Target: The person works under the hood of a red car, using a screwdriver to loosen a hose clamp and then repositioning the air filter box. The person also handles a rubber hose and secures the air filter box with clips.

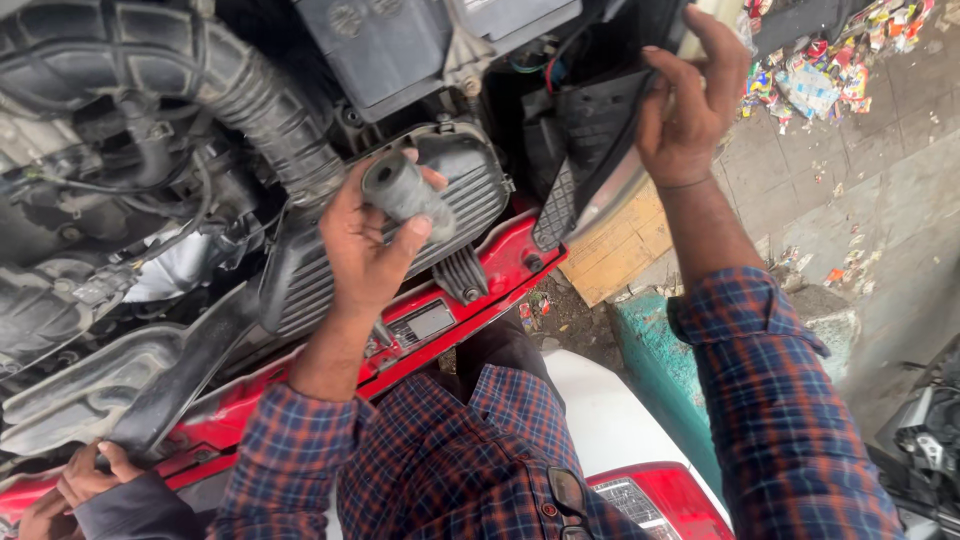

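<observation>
**A:** Over the red front edge of the engine bay (500,262), head view, item one: your left hand (365,240) clasps a short grey rubber sleeve (405,192), thumb along one side, fingers around the other, open bore toward you. It sits just above the ribbed black air-filter cover (470,190).

**B:** Handling?

**A:** Likely light, soft and a little yielding; you'd do best gripping its middle, not the thin lip.

**B:** Item two?

**A:** Your right hand (690,105) is closed on the top edge of a black plastic panel (590,140), tilted at the bay's right corner. Stiff, probably brittle at the clips.

**B:** Room?

**A:** Tight leftward: the corrugated intake hose (250,90) crowds that side. Open to the right, over the pavement (880,210). Another person's hands (85,480) rest at the lower left edge.
</observation>
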